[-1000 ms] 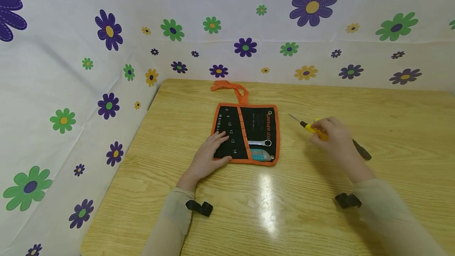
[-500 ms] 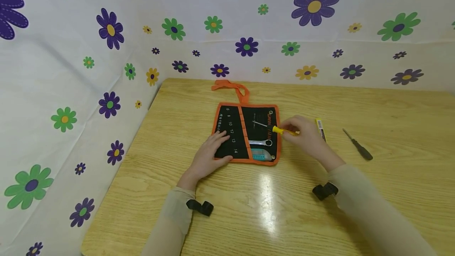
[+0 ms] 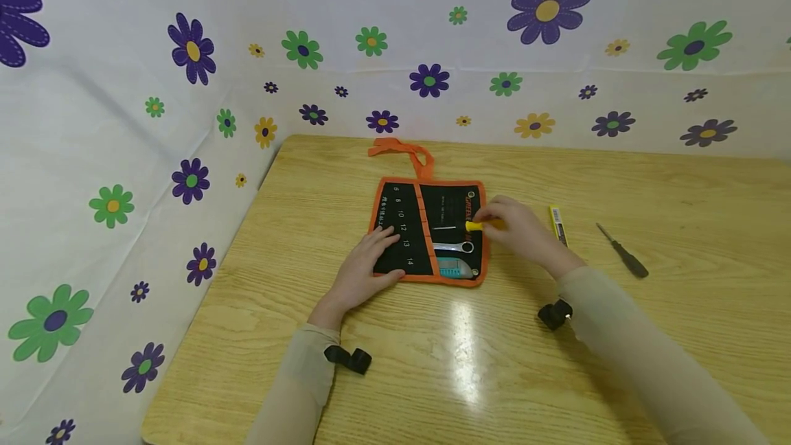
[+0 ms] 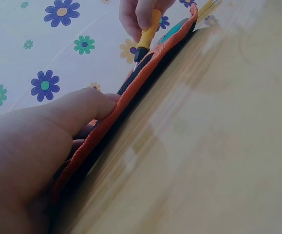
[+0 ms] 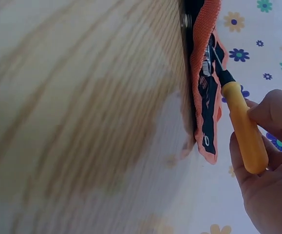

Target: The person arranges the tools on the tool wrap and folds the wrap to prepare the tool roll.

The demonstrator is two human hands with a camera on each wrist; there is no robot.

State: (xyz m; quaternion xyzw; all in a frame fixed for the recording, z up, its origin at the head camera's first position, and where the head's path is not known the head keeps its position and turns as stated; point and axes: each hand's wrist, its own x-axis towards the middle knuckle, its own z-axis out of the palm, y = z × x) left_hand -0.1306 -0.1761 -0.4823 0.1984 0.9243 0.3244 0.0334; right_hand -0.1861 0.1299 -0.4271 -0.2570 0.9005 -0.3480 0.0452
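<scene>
- yellow-handled screwdriver [image 3: 471, 226] now lies level over the right half of the tool roll [image 3: 426, 232], shaft pointing to 9 o'clock; half a second back it was angled with the tip higher up the pouch, a second back it was out on the table at 3 o'clock of the roll.
- right hand [image 3: 516, 229] pinches the yellow handle, fingers curled round it; it has come in leftward to the roll's right edge.
- left hand [image 3: 364, 270] unchanged, fingers straight and pressing flat on the roll's left flap with the size numbers.
- roll is black with orange trim, opened flat at table centre; orange tie strap [image 3: 402, 151] at 12 o'clock of it.
- in the roll below the screwdriver: silver wrench [image 3: 453, 247], then a teal utility knife [image 3: 456, 267] at the 6 o'clock edge.
- wooden table [image 3: 432, 362], glare patch near the front; white flowered cloth [image 3: 185, 53] walls it in at back and left.
- at 3 o'clock of the roll, apart from it: small yellow tool [image 3: 557, 220], then a black screwdriver [image 3: 623, 251] further out.
- black wrist straps on both sleeves.
</scene>
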